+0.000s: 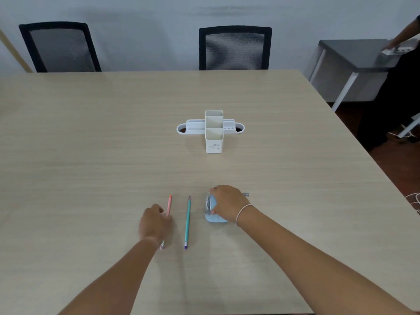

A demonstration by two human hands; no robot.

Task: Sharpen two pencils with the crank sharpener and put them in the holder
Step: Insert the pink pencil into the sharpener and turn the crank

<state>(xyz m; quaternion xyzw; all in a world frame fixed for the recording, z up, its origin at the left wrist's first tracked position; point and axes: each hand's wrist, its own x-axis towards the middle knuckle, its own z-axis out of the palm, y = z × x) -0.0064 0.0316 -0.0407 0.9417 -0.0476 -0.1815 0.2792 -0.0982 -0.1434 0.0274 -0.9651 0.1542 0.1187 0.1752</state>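
Note:
Two pencils lie side by side on the table, tips pointing away from me. My left hand rests over the middle of the pink pencil, fingers curled around it; the shaft still lies along the tabletop. The teal pencil with a purple end lies untouched just to the right. My right hand covers the light blue crank sharpener from above and grips it; its crank handle pokes out on the right. The white holder stands empty at the table's middle, beyond both hands.
The wooden table spreads wide on all sides. Two black mesh chairs stand at its far edge. A grey side table and a person in dark clothes are at the far right. White cables lie on the floor.

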